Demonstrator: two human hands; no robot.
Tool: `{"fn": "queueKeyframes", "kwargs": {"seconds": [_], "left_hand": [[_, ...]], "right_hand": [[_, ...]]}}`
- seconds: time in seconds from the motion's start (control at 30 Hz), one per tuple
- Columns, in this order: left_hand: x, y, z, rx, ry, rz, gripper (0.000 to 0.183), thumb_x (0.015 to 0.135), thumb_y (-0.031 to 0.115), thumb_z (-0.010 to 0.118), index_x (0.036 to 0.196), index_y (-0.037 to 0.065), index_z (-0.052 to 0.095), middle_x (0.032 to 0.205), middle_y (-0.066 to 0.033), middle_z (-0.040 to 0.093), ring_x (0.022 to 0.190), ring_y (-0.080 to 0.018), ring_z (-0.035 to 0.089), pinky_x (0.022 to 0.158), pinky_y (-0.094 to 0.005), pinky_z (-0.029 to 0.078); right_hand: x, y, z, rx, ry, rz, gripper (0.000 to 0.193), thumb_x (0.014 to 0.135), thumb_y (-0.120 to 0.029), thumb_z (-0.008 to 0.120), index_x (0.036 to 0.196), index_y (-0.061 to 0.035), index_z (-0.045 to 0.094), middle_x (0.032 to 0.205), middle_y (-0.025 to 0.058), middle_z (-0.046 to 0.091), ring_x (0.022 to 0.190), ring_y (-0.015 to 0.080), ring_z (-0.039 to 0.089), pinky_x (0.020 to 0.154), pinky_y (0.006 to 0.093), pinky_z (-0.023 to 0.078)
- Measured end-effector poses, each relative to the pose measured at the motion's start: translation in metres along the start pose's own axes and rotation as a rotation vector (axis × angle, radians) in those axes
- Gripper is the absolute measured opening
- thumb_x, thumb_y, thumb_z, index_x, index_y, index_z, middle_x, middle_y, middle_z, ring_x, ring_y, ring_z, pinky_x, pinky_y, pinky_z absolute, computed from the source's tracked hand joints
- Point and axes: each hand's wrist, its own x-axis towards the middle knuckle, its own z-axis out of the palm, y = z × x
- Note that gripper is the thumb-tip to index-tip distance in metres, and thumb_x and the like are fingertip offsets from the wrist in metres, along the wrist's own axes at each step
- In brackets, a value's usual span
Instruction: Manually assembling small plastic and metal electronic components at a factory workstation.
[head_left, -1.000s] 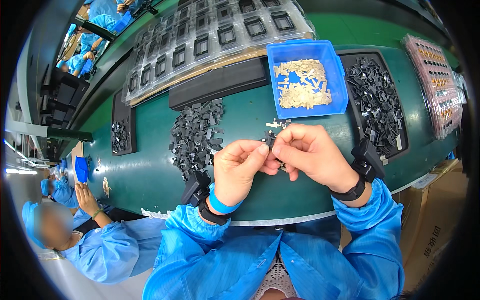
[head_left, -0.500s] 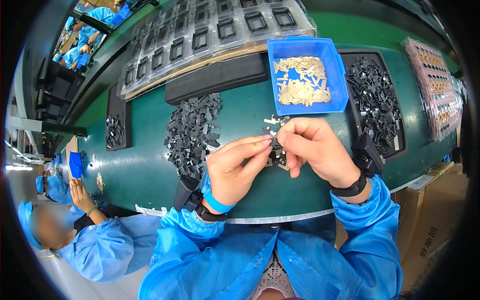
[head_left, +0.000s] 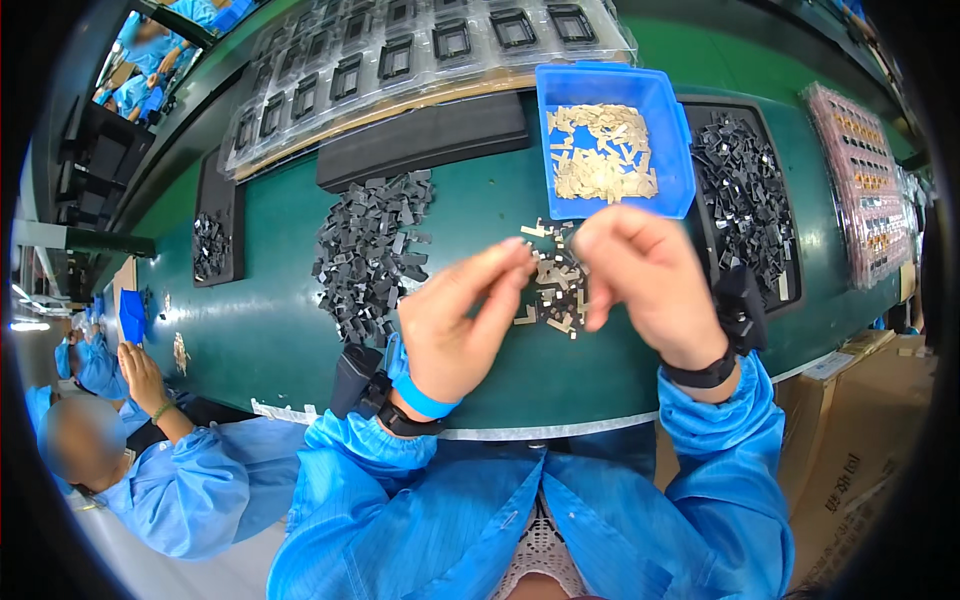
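My left hand (head_left: 455,320) is pinched at thumb and forefinger, left of a small pile of pale metal pieces and dark parts (head_left: 560,285). Whatever lies between those fingertips is too small to make out. On the other side of the pile, my right hand (head_left: 645,280) is raised with curled fingers, smeared by motion; its grip cannot be read. A heap of small black plastic parts (head_left: 365,255) lies left of my left hand. Just beyond my right hand stands a blue bin (head_left: 675,150) holding many pale flat pieces (head_left: 605,180).
Right of the bin is a black tray (head_left: 790,210) of dark parts. Clear trays with black frames (head_left: 450,40) sit at the back, behind a long black foam block (head_left: 425,140). A smaller black tray (head_left: 230,240) lies left. Cardboard boxes (head_left: 850,430) stand lower right; a co-worker (head_left: 190,480) sits left.
My hands have moved apart from their meeting point over the small pile, the left going left and the right going up and right. More of the pile shows between them.
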Motion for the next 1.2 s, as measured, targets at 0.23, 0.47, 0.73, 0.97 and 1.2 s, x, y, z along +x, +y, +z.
{"fn": "queueKeyframes", "kwargs": {"seconds": [0.23, 0.47, 0.73, 0.97, 1.2], "left_hand": [[0.011, 0.008, -0.006, -0.423, 0.045, -0.261, 0.026, 0.086, 0.001, 0.053, 0.112, -0.002, 0.049, 0.096, -0.0131, 0.061, 0.078, -0.0172, 0.062, 0.067, -0.0283, 0.053], [0.005, 0.01, -0.011, -0.475, 0.03, -0.333, 0.025, 0.086, 0.002, 0.053, 0.11, -0.001, 0.049, 0.094, -0.0106, 0.061, 0.072, -0.0133, 0.06, 0.062, -0.024, 0.05], [0.008, 0.012, -0.01, -0.485, 0.007, -0.34, 0.025, 0.087, 0.003, 0.052, 0.111, -0.001, 0.049, 0.093, -0.0109, 0.061, 0.072, -0.0124, 0.059, 0.061, -0.0233, 0.049], [0.008, 0.006, -0.007, -0.518, -0.009, -0.344, 0.025, 0.086, 0.004, 0.054, 0.111, 0.0, 0.05, 0.091, -0.0104, 0.061, 0.071, -0.0122, 0.059, 0.062, -0.0231, 0.049], [0.005, 0.006, -0.008, -0.537, -0.04, -0.387, 0.025, 0.086, 0.005, 0.055, 0.111, 0.001, 0.051, 0.092, -0.0095, 0.061, 0.072, -0.0119, 0.059, 0.062, -0.0231, 0.049]], "right_hand": [[-0.01, -0.038, -0.041, -0.299, 0.423, -0.309, 0.015, 0.089, -0.018, 0.055, 0.084, -0.0043, 0.056, 0.059, -0.0037, 0.05, 0.048, 0.0031, 0.047, 0.045, 0.0162, 0.04], [-0.016, -0.044, -0.099, -1.063, 0.834, -0.313, 0.021, 0.08, -0.019, 0.061, 0.076, 0.0011, 0.058, 0.059, 0.0106, 0.057, 0.052, 0.0178, 0.054, 0.052, 0.0314, 0.042], [-0.025, -0.051, -0.065, -0.965, 0.681, -0.278, 0.012, 0.079, -0.012, 0.062, 0.081, -0.0001, 0.062, 0.066, 0.0097, 0.061, 0.057, 0.0195, 0.059, 0.056, 0.0291, 0.047], [-0.007, 0.018, -0.016, -1.352, 0.279, -0.313, 0.01, 0.076, -0.011, 0.062, 0.076, -0.0019, 0.058, 0.07, 0.0151, 0.058, 0.068, 0.0339, 0.057, 0.06, 0.0417, 0.046], [-0.004, 0.021, -0.015, -1.282, 0.201, -0.244, 0.012, 0.078, -0.009, 0.06, 0.076, -0.0015, 0.052, 0.075, 0.0164, 0.057, 0.068, 0.035, 0.055, 0.06, 0.043, 0.043]]}}
